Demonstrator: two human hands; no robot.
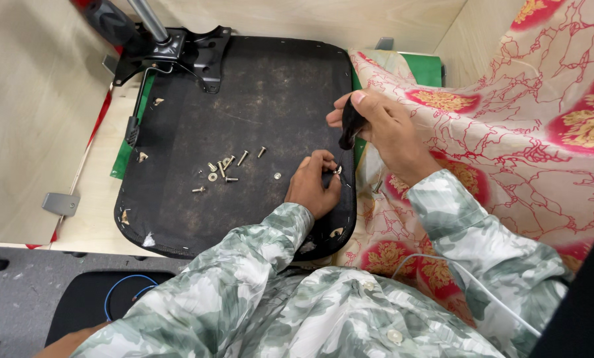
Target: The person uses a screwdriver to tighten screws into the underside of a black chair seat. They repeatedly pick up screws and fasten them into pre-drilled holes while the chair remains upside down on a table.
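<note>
Upturned on plywood, the chair seat base (244,99) holds loose bolts (221,169) while the left hand (313,185) pinches one at its edge and the right hand (383,126) grips a black-handled tool (350,124).

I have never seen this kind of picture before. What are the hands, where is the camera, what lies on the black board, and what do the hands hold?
There is one picture, taken by a camera on the person's head, looking down. Both hands belong to that person, who wears pale green patterned sleeves. The flat black chair-seat underside lies on a light wooden table, with a black metal bracket at its far edge. Small loose silver screws and washers lie on it. The left hand pinches a small silver metal part at the seat's right edge. The right hand grips a black tool handle. A red floral cloth lies to the right.
</note>
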